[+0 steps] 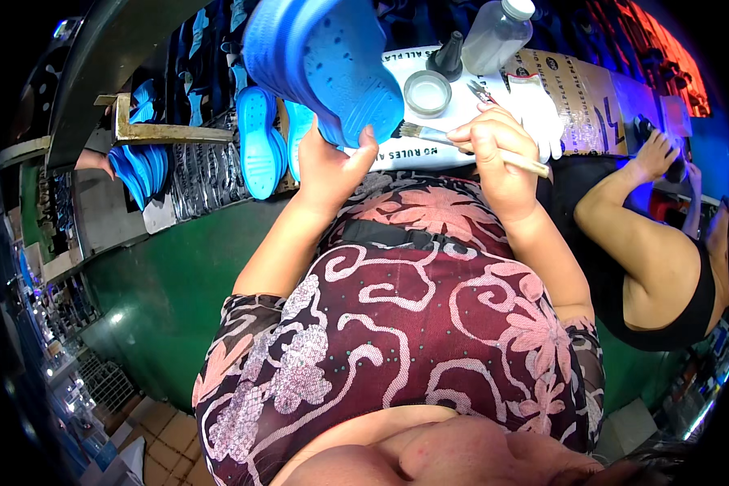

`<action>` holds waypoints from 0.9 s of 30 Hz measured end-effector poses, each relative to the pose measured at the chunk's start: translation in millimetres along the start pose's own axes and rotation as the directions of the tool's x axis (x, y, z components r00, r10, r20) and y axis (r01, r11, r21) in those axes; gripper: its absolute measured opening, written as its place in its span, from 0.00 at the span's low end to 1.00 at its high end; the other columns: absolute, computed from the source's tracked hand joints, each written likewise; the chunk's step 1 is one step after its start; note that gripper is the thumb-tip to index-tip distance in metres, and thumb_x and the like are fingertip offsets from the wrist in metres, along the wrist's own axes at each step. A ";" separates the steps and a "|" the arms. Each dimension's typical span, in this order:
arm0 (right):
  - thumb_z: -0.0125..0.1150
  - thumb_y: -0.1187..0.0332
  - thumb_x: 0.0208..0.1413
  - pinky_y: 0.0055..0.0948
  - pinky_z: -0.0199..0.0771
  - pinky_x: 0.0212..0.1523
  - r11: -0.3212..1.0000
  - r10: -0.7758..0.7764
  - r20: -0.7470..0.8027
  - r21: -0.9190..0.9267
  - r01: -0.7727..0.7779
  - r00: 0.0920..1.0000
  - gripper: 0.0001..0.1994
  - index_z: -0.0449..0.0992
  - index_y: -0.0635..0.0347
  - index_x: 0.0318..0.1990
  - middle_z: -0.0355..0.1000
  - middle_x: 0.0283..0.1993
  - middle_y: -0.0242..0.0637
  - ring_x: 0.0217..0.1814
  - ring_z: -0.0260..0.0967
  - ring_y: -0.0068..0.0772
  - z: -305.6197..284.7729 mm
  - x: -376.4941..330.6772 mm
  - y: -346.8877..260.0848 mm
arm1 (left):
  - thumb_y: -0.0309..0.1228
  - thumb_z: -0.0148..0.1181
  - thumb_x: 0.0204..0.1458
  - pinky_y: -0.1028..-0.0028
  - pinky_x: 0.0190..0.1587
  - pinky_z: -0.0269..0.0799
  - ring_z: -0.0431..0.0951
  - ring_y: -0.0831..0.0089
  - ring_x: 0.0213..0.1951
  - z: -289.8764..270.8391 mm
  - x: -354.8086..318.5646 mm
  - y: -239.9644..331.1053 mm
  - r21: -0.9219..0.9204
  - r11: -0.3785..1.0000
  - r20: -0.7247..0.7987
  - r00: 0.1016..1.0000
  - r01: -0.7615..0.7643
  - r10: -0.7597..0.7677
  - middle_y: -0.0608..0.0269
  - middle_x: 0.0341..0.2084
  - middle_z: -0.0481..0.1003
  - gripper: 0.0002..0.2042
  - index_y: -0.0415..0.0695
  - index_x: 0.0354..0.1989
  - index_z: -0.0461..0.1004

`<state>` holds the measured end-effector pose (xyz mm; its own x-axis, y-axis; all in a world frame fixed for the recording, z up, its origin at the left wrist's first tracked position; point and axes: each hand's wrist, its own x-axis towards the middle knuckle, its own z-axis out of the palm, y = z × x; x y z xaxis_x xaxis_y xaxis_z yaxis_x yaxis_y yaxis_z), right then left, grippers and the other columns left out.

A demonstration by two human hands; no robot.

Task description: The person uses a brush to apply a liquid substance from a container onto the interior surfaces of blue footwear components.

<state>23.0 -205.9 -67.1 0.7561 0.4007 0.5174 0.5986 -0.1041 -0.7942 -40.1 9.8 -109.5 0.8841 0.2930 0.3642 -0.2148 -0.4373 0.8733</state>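
Above the lap, left hand (328, 166) grips blue shoe sole (324, 61); right hand (494, 150) fingers pinch brush (462, 144); best to stroke evenly, sole held steady.

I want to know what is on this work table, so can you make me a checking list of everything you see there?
Surface: a white sheet with cardboard beside it covers the bench ahead.
Job's things: a blue shoe sole, held up with its underside showing; a paintbrush with its bristles near the sole.
Clutter: small round tin, dark cone-shaped cap, clear plastic bottle, white glove, more blue soles standing in a row.
Hands: left hand grips the sole's lower edge; right hand grips the paintbrush.
Cables: nothing seen.
Surroundings: a green bench front, and another person's arm at work on the right.
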 end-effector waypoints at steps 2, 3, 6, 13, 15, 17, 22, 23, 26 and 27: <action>0.48 0.68 0.59 0.37 0.61 0.53 0.996 -0.040 0.038 -0.083 0.043 0.998 0.14 0.76 0.63 0.25 0.74 0.24 0.33 0.29 0.70 0.30 0.9 -2.0 -0.1 | 0.23 0.61 0.42 0.71 0.36 0.73 0.80 0.65 0.31 1.0 0.5 7.0 0.086 0.993 0.015 0.996 -0.085 0.084 0.54 0.28 0.77 0.15 0.37 0.40 0.70; 0.49 0.68 0.59 0.38 0.62 0.52 0.995 -0.033 0.042 -0.097 0.037 0.999 0.13 0.76 0.61 0.25 0.74 0.24 0.32 0.29 0.70 0.30 1.9 -3.1 1.4 | 0.23 0.61 0.41 0.72 0.35 0.73 0.80 0.65 0.31 2.4 -0.1 8.0 0.103 0.988 0.012 0.993 -0.117 0.116 0.54 0.28 0.77 0.15 0.37 0.40 0.70; 0.50 0.69 0.58 0.37 0.62 0.51 0.983 -0.087 0.080 -0.156 0.098 0.993 0.12 0.76 0.61 0.24 0.74 0.23 0.33 0.28 0.69 0.31 3.8 -3.6 3.8 | 0.23 0.62 0.40 0.72 0.34 0.73 0.80 0.64 0.29 2.6 -0.3 8.0 0.102 0.978 0.025 0.983 -0.182 0.180 0.55 0.27 0.77 0.16 0.37 0.40 0.70; 0.56 0.69 0.54 0.32 0.60 0.34 0.973 -0.141 0.013 -0.185 0.141 0.990 0.11 0.77 0.59 0.21 0.69 0.19 0.35 0.23 0.63 0.36 3.8 -3.7 4.9 | 0.22 0.62 0.39 0.71 0.31 0.73 0.80 0.61 0.26 1.5 0.9 3.4 0.146 0.952 0.031 0.963 -0.269 0.268 0.54 0.25 0.77 0.17 0.37 0.41 0.69; 0.57 0.69 0.53 0.32 0.60 0.34 0.977 -0.128 -0.016 -0.174 0.124 0.992 0.10 0.76 0.59 0.21 0.69 0.19 0.35 0.23 0.63 0.37 1.5 -3.9 5.5 | 0.22 0.62 0.39 0.71 0.30 0.73 0.79 0.60 0.26 0.9 1.0 5.7 0.150 0.954 0.038 0.966 -0.258 0.256 0.54 0.25 0.77 0.17 0.37 0.41 0.69; 0.57 0.69 0.53 0.32 0.60 0.34 0.978 -0.133 -0.011 -0.161 0.129 0.991 0.10 0.76 0.59 0.21 0.69 0.19 0.35 0.23 0.63 0.37 2.2 -1.1 3.4 | 0.22 0.62 0.39 0.71 0.30 0.73 0.79 0.60 0.26 0.6 0.9 8.0 0.165 0.952 0.052 0.966 -0.257 0.252 0.54 0.25 0.77 0.17 0.37 0.40 0.69; 0.58 0.69 0.53 0.32 0.62 0.36 0.966 -0.128 0.059 -0.219 0.138 0.990 0.10 0.76 0.59 0.21 0.69 0.19 0.35 0.23 0.64 0.37 7.9 1.6 1.8 | 0.22 0.62 0.40 0.70 0.30 0.73 0.79 0.60 0.25 1.4 -1.6 9.4 0.176 0.951 0.056 0.967 -0.255 0.249 0.54 0.24 0.76 0.16 0.38 0.40 0.69; 0.58 0.69 0.52 0.32 0.61 0.36 0.963 -0.132 0.061 -0.229 0.142 0.989 0.10 0.76 0.58 0.21 0.69 0.19 0.36 0.23 0.64 0.37 7.4 1.5 2.6 | 0.22 0.62 0.39 0.70 0.29 0.73 0.79 0.60 0.25 1.1 -2.4 8.1 0.172 0.954 0.055 0.969 -0.247 0.241 0.54 0.24 0.76 0.16 0.38 0.40 0.69; 0.58 0.69 0.52 0.32 0.61 0.36 0.945 -0.152 0.052 -0.286 0.161 0.987 0.10 0.76 0.58 0.20 0.69 0.19 0.35 0.24 0.64 0.37 3.4 -1.1 3.9 | 0.23 0.62 0.39 0.70 0.29 0.73 0.78 0.60 0.25 -0.2 -4.7 3.7 0.179 0.952 0.052 0.969 -0.248 0.242 0.54 0.24 0.76 0.16 0.38 0.39 0.69; 0.58 0.69 0.52 0.32 0.61 0.36 0.936 -0.160 0.047 -0.309 0.167 0.986 0.10 0.76 0.58 0.20 0.69 0.19 0.35 0.24 0.64 0.37 2.8 -1.7 4.0 | 0.23 0.62 0.39 0.70 0.29 0.73 0.78 0.60 0.25 -0.5 -5.0 3.1 0.191 0.945 0.050 0.964 -0.266 0.261 0.54 0.24 0.76 0.16 0.38 0.39 0.69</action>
<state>23.3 -204.5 -72.0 0.6371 0.4547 0.6224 0.7685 -0.3120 -0.5587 -45.4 7.4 -108.5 0.8171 0.1255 0.5627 -0.3586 -0.6537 0.6664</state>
